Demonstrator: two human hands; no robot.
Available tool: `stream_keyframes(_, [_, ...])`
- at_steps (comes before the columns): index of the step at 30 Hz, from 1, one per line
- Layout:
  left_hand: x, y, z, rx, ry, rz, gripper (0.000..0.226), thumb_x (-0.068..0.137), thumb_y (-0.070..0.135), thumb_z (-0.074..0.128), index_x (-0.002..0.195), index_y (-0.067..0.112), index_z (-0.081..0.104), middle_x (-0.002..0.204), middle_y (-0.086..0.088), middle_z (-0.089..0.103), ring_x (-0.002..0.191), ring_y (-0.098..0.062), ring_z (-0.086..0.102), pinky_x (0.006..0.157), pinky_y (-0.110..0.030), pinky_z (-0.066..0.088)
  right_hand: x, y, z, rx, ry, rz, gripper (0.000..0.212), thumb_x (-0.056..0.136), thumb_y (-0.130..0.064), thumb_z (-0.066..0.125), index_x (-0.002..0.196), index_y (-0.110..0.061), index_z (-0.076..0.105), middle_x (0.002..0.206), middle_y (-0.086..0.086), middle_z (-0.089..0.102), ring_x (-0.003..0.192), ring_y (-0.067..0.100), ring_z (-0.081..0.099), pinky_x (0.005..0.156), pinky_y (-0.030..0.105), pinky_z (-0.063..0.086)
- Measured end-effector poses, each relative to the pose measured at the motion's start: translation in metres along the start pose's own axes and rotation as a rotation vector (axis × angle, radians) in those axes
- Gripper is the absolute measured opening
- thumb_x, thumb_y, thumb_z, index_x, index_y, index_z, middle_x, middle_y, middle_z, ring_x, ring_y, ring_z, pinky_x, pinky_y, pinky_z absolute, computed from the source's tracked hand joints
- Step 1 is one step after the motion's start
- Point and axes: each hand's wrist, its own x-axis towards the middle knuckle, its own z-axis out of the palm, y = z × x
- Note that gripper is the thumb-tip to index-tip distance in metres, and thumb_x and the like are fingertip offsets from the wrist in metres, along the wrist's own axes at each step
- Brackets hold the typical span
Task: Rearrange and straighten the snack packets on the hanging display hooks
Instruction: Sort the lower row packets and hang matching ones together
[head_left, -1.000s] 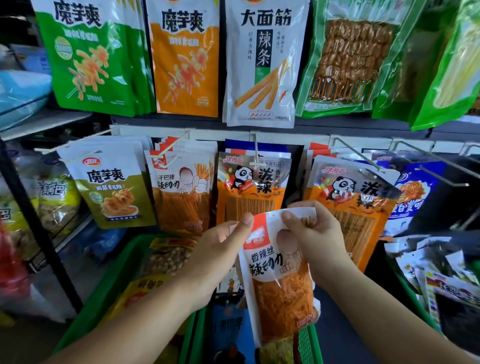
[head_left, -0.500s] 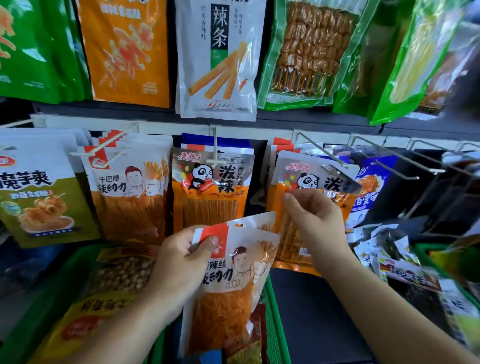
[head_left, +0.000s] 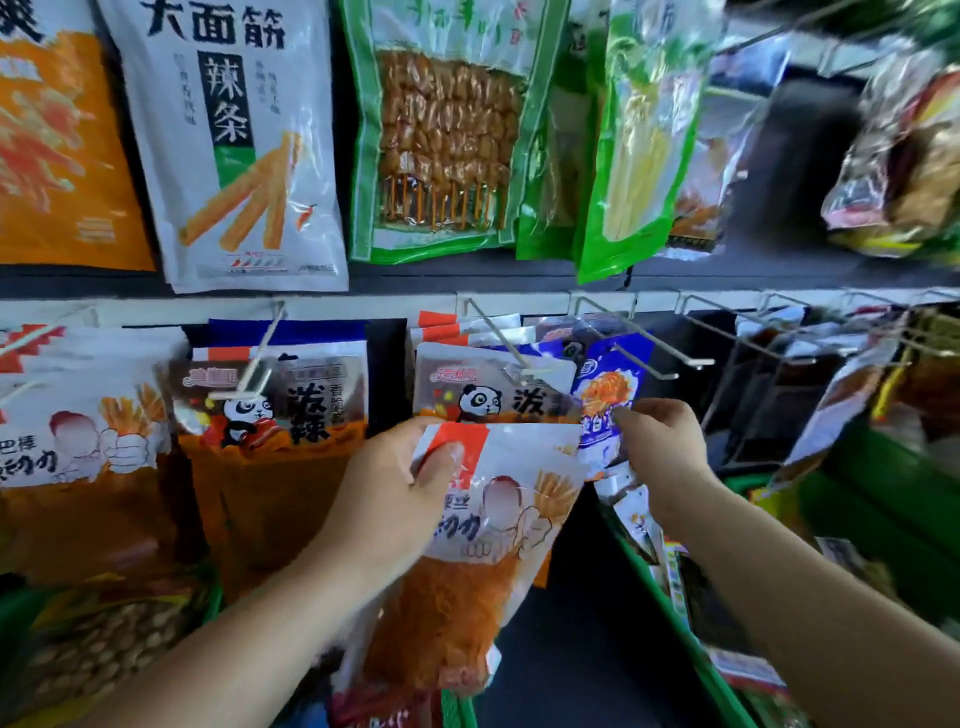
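My left hand (head_left: 387, 493) grips a white and orange snack packet (head_left: 493, 525) by its top left corner, thumb on the red patch. The packet hangs tilted in front of a panda packet (head_left: 493, 387) on a wire hook (head_left: 498, 338). My right hand (head_left: 662, 441) pinches the lower edge of a blue and white packet (head_left: 608, 395) hanging on the hook to the right. Another panda packet (head_left: 270, 410) hangs on the hook to the left, beside matching white and orange packets (head_left: 78, 441).
An upper row holds large bags: orange (head_left: 57, 145), white (head_left: 234, 140) and green (head_left: 441, 130). Bare wire hooks (head_left: 737, 338) jut out at the right. Green baskets (head_left: 675, 608) of loose packets stand below, with a dark gap between them.
The view has swung right and closer. My right hand moved from the right panda packet to the blue packet. My left hand raised the white and orange packet up and right, toward the panda packet.
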Motion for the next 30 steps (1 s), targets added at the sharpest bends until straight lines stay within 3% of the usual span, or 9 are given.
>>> stream_keyframes(3, [0.010, 0.005, 0.016, 0.069, 0.000, 0.033, 0.028, 0.102, 0.035, 0.058, 0.126, 0.023, 0.068, 0.111, 0.014, 0.076, 0.105, -0.001, 0.071, 0.094, -0.029, 0.059, 0.034, -0.012, -0.015, -0.100, -0.077, -0.004, 0.039, 0.087, -0.032, 0.078, 0.109, -0.006, 0.059, 0.093, 0.007, 0.063, 0.067, 0.018, 0.061, 0.050, 0.030, 0.053])
stream_keyframes(5, [0.015, 0.006, 0.023, 0.105, 0.013, 0.057, 0.020, 0.102, 0.028, 0.059, 0.118, 0.024, 0.071, 0.102, 0.016, 0.076, 0.097, 0.005, 0.071, 0.084, -0.015, 0.057, 0.052, -0.019, -0.021, -0.069, -0.114, -0.026, 0.029, 0.086, -0.027, 0.084, 0.101, -0.013, 0.063, 0.093, 0.005, 0.070, 0.076, 0.024, 0.071, 0.068, 0.040, 0.064])
stream_keyframes(7, [0.019, 0.007, 0.026, 0.122, 0.027, 0.065, 0.013, 0.102, 0.022, 0.060, 0.107, 0.025, 0.072, 0.091, 0.018, 0.076, 0.089, 0.009, 0.070, 0.072, -0.005, 0.051, 0.062, -0.024, -0.023, -0.001, -0.161, -0.027, 0.026, 0.083, -0.023, 0.088, 0.099, -0.018, 0.069, 0.091, 0.004, 0.074, 0.087, 0.029, 0.075, 0.088, 0.052, 0.062])
stream_keyframes(14, [0.024, 0.008, 0.030, 0.020, 0.019, -0.018, 0.015, 0.103, 0.021, 0.058, 0.104, 0.023, 0.073, 0.093, 0.012, 0.080, 0.085, -0.003, 0.076, 0.077, -0.027, 0.062, 0.076, -0.014, -0.011, 0.190, -0.180, -0.032, 0.026, 0.081, -0.017, 0.090, 0.095, -0.021, 0.069, 0.088, -0.006, 0.072, 0.077, 0.008, 0.069, 0.095, 0.048, 0.060])
stream_keyframes(17, [0.023, 0.008, 0.033, -0.007, 0.008, -0.040, 0.016, 0.104, 0.022, 0.058, 0.106, 0.025, 0.073, 0.093, 0.011, 0.080, 0.085, -0.006, 0.077, 0.075, -0.030, 0.063, 0.081, -0.013, -0.015, 0.220, -0.263, 0.001, 0.037, 0.080, -0.020, 0.091, 0.109, -0.019, 0.069, 0.098, 0.000, 0.076, 0.083, 0.011, 0.073, 0.092, 0.043, 0.061])
stream_keyframes(19, [0.023, 0.008, 0.035, -0.015, 0.011, -0.055, 0.015, 0.103, 0.023, 0.058, 0.107, 0.025, 0.073, 0.093, 0.011, 0.081, 0.085, -0.006, 0.077, 0.074, -0.029, 0.063, 0.081, -0.014, -0.017, 0.209, -0.321, 0.003, 0.023, 0.081, -0.012, 0.088, 0.095, -0.017, 0.071, 0.090, 0.004, 0.078, 0.079, 0.018, 0.076, 0.088, 0.044, 0.062])
stream_keyframes(25, [0.024, 0.011, 0.037, -0.036, -0.012, -0.057, 0.017, 0.104, 0.023, 0.057, 0.110, 0.025, 0.072, 0.094, 0.012, 0.080, 0.088, -0.006, 0.077, 0.077, -0.027, 0.063, 0.083, 0.003, -0.020, 0.221, -0.167, 0.037, 0.032, 0.078, -0.018, 0.092, 0.105, -0.012, 0.075, 0.089, 0.006, 0.080, 0.073, 0.022, 0.076, 0.068, 0.035, 0.061])
stream_keyframes(28, [0.021, 0.014, 0.039, -0.047, -0.032, -0.047, 0.016, 0.104, 0.023, 0.056, 0.111, 0.023, 0.071, 0.096, 0.008, 0.080, 0.089, -0.008, 0.077, 0.081, -0.033, 0.064, 0.071, 0.004, -0.027, 0.275, -0.146, 0.032, 0.022, 0.089, -0.013, 0.082, 0.109, -0.008, 0.075, 0.070, 0.001, 0.073, 0.060, 0.018, 0.068, 0.057, 0.031, 0.060])
stream_keyframes(30, [0.018, 0.018, 0.040, -0.060, -0.043, -0.044, 0.017, 0.104, 0.023, 0.056, 0.112, 0.023, 0.071, 0.097, 0.005, 0.080, 0.090, -0.010, 0.077, 0.084, -0.039, 0.064, 0.058, 0.003, -0.035, 0.295, -0.130, 0.041, 0.014, 0.093, -0.008, 0.076, 0.107, -0.007, 0.075, 0.076, 0.006, 0.074, 0.066, 0.023, 0.068, 0.062, 0.035, 0.064])
